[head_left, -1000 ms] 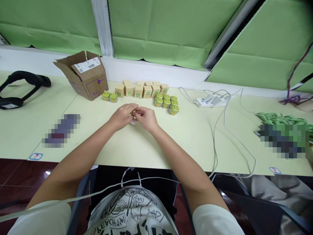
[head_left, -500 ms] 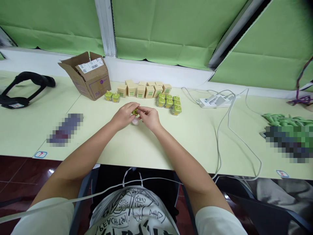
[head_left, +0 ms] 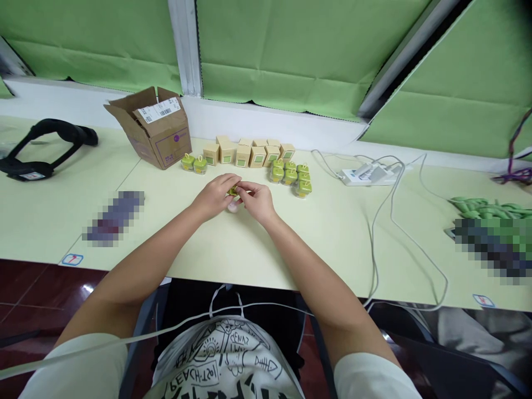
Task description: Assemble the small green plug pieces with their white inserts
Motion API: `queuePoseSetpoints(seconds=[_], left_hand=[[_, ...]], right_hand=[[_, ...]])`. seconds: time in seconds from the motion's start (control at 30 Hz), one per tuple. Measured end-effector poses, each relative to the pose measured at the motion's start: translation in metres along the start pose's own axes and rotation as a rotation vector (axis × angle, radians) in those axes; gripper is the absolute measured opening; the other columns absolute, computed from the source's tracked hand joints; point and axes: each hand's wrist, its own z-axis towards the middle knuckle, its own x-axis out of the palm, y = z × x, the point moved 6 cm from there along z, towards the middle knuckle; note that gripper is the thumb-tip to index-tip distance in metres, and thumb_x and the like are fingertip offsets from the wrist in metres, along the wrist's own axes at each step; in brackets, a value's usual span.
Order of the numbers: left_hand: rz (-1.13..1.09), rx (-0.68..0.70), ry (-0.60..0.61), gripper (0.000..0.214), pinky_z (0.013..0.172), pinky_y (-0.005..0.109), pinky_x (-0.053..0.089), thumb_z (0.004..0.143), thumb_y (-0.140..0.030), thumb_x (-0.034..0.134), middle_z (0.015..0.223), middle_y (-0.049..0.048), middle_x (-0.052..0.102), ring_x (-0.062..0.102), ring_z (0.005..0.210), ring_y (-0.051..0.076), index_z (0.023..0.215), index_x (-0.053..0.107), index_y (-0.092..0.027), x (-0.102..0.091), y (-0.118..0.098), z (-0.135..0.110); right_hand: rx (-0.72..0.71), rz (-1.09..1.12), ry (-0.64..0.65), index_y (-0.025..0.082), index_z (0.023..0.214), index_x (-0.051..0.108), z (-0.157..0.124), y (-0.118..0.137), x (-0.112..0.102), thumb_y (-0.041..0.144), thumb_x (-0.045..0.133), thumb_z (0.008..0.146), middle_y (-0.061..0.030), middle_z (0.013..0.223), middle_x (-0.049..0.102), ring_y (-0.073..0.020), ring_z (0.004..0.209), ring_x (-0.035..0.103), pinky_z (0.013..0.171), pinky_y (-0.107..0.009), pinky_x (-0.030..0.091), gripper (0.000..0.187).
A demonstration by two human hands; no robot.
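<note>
My left hand (head_left: 215, 197) and my right hand (head_left: 257, 200) meet above the table (head_left: 249, 249). Both have their fingers closed around a small green piece (head_left: 232, 191), which looks like the green lids nearby. A pale pinkish round thing (head_left: 232, 207) shows just below the fingers; whether it is joined to the green piece, I cannot tell. Beyond my left hand are two small clear containers with green lids (head_left: 193, 163). More green-lidded containers (head_left: 290, 175) stand in a cluster beyond my right hand. Several small tan boxes (head_left: 243, 155) with green labels line up behind.
An open cardboard box (head_left: 160, 133) stands at the back left, with a black strap-like frame (head_left: 54, 147) farther left. A white power strip (head_left: 368, 175) lies at right, its cables (head_left: 393, 210) looping toward the front edge. Green cord (head_left: 486, 208) is piled at far right.
The whole view has shifted slightly, so things sit a little farther right. Both hands keep nearly the same grip on the green piece.
</note>
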Motion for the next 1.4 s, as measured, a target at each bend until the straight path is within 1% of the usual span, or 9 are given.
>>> queuePoseSetpoints(seconds=[0.13, 0.23, 0.37, 0.53, 0.67, 0.83, 1.07, 1.27, 1.4], left_hand=[[-0.012, 0.001, 0.006, 0.055, 0.113, 0.044, 0.053, 0.082, 0.000, 0.054, 0.136, 0.0129, 0.067, 0.064, 0.128, 0.026, 0.133, 0.063, -0.017, 0.000, -0.001, 0.000], [-0.016, -0.006, 0.003, 0.054, 0.112, 0.043, 0.054, 0.082, -0.001, 0.054, 0.135, 0.0124, 0.068, 0.064, 0.127, 0.026, 0.132, 0.064, -0.017, -0.002, -0.003, 0.001], [-0.018, -0.022, 0.013, 0.054, 0.112, 0.043, 0.054, 0.082, -0.002, 0.054, 0.135, 0.0124, 0.068, 0.064, 0.127, 0.026, 0.133, 0.064, -0.017, -0.003, -0.004, 0.002], [-0.033, -0.039, 0.028, 0.057, 0.113, 0.043, 0.053, 0.080, -0.002, 0.053, 0.136, 0.0112, 0.068, 0.064, 0.128, 0.025, 0.134, 0.064, -0.018, -0.001, -0.002, 0.002], [-0.030, -0.034, 0.005, 0.056, 0.113, 0.043, 0.054, 0.083, -0.004, 0.054, 0.137, 0.0111, 0.067, 0.064, 0.128, 0.025, 0.136, 0.063, -0.019, -0.002, -0.001, 0.000], [-0.022, -0.024, -0.007, 0.054, 0.112, 0.043, 0.054, 0.084, -0.004, 0.054, 0.137, 0.0124, 0.068, 0.065, 0.128, 0.025, 0.135, 0.063, -0.017, -0.004, -0.002, 0.000], [-0.004, -0.038, 0.000, 0.057, 0.112, 0.046, 0.055, 0.082, -0.002, 0.055, 0.138, 0.0132, 0.067, 0.064, 0.130, 0.027, 0.136, 0.063, -0.017, -0.005, -0.001, 0.001], [0.008, -0.022, 0.002, 0.058, 0.112, 0.045, 0.055, 0.080, 0.000, 0.052, 0.137, 0.0136, 0.068, 0.065, 0.128, 0.027, 0.134, 0.065, -0.017, -0.003, -0.001, 0.001], [0.007, -0.013, 0.001, 0.057, 0.111, 0.045, 0.055, 0.080, 0.000, 0.052, 0.136, 0.0139, 0.068, 0.065, 0.128, 0.026, 0.134, 0.064, -0.016, -0.004, -0.002, 0.002]], right_hand=[[-0.042, -0.035, -0.021, 0.019, 0.101, 0.082, -0.001, 0.002, 0.001, 0.024, 0.066, 0.090, -0.0036, 0.095, 0.082, -0.0149, 0.063, 0.074, 0.067, -0.028, 0.061, 0.020], [-0.087, -0.091, -0.038, 0.020, 0.103, 0.081, -0.002, 0.001, 0.002, 0.026, 0.063, 0.092, -0.0033, 0.097, 0.083, -0.0151, 0.064, 0.073, 0.073, -0.030, 0.063, 0.022], [-0.174, -0.172, -0.056, 0.021, 0.106, 0.081, -0.005, 0.002, 0.003, 0.026, 0.060, 0.094, -0.0044, 0.103, 0.082, -0.0170, 0.073, 0.072, 0.080, -0.033, 0.062, 0.024], [-0.266, -0.311, -0.058, 0.023, 0.105, 0.081, -0.008, 0.009, 0.004, 0.022, 0.058, 0.095, -0.0051, 0.101, 0.079, -0.0194, 0.082, 0.072, 0.087, -0.034, 0.061, 0.025], [-0.241, -0.303, -0.080, 0.024, 0.108, 0.081, -0.005, 0.006, 0.001, 0.023, 0.058, 0.096, -0.0055, 0.106, 0.080, -0.0198, 0.083, 0.073, 0.086, -0.034, 0.062, 0.027], [-0.206, -0.235, -0.061, 0.025, 0.111, 0.081, -0.003, 0.000, 0.002, 0.027, 0.059, 0.096, -0.0044, 0.109, 0.081, -0.0174, 0.074, 0.072, 0.082, -0.034, 0.063, 0.026], [-0.146, -0.147, -0.041, 0.023, 0.118, 0.079, -0.006, 0.002, 0.006, 0.029, 0.060, 0.097, -0.0040, 0.106, 0.082, -0.0196, 0.086, 0.078, 0.079, -0.030, 0.064, 0.029], [-0.034, 0.030, 0.016, 0.020, 0.112, 0.078, -0.002, -0.004, 0.010, 0.030, 0.061, 0.094, -0.0043, 0.104, 0.082, -0.0139, 0.067, 0.074, 0.071, -0.028, 0.063, 0.027], [-0.036, 0.041, 0.013, 0.020, 0.108, 0.079, -0.002, -0.003, 0.010, 0.032, 0.064, 0.092, -0.0046, 0.104, 0.082, -0.0135, 0.066, 0.074, 0.068, -0.026, 0.061, 0.025]])
